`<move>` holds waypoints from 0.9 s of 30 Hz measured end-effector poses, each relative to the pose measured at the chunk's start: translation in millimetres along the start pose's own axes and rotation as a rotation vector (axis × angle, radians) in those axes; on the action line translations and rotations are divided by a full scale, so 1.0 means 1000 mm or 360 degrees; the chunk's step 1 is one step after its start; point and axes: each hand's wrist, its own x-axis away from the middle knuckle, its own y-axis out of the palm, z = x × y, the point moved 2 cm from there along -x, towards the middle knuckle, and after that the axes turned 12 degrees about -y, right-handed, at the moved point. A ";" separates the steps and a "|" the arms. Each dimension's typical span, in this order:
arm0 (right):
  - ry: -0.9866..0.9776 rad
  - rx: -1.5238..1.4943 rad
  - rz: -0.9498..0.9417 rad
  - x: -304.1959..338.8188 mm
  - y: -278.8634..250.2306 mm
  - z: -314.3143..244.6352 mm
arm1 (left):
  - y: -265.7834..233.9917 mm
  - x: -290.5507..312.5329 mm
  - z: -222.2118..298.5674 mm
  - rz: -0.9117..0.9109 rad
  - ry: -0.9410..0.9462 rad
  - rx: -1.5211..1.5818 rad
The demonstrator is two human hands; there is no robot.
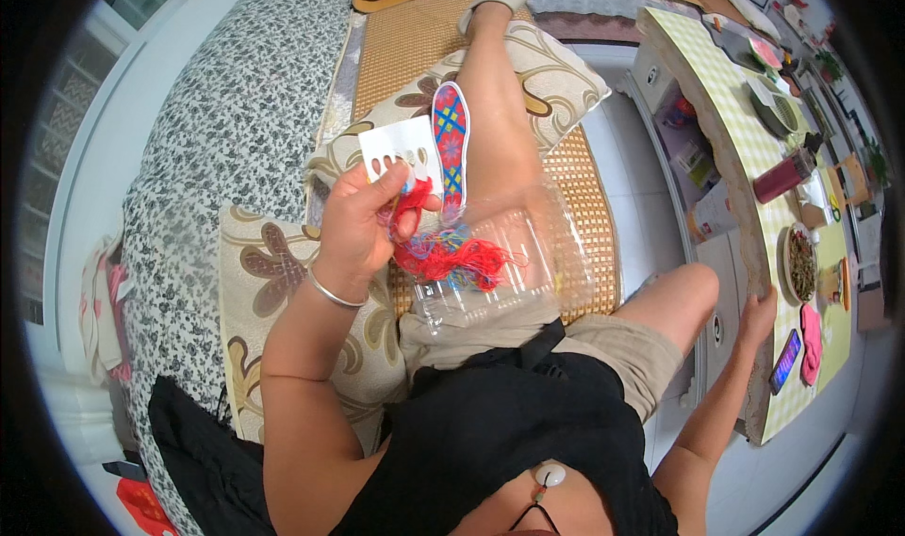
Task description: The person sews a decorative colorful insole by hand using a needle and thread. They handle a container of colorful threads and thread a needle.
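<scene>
Nearest the camera is your black cloth top (pixel 509 432), with a smooth, round white pendant (pixel 549 475) on a cord above its neckline. Your left hand (pixel 363 220) is closed, pinching a flat white card (pixel 396 143) with oval holes along its lower edge; loose red thread (pixel 412 199) hangs at your fingers. A clear, ridged plastic box (pixel 528 234) sits on your lap, carrying a fluffy tangle of red and blue threads (pixel 462 261) toward its left edge. A sole-shaped insole (pixel 452 140), patterned red, blue and yellow with a white border, lies alongside your outstretched leg. Your right hand (pixel 757 319) touches the left edge of the checked, lace-trimmed table (pixel 762 404); whether its fingers grip, I cannot tell. A glossy phone (pixel 784 362) lies near the table's closest corner.
</scene>
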 end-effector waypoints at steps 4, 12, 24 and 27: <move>0.0080 -0.1557 -0.0135 -0.017 -0.037 -0.181 | 0.028 -0.005 -0.014 -0.0077 -0.0141 -0.0027; -0.0092 -0.2598 -0.1798 0.029 -0.070 -0.410 | 0.064 -0.006 -0.028 -0.0473 -0.0265 -0.0043; -0.0118 -0.2168 -0.0593 -0.004 -0.021 -0.306 | 0.040 -0.006 -0.040 -0.0211 -0.0228 -0.0144; 0.0042 -0.1890 -0.0377 -0.021 -0.023 -0.245 | 0.029 -0.008 -0.036 -0.0172 -0.0225 -0.0249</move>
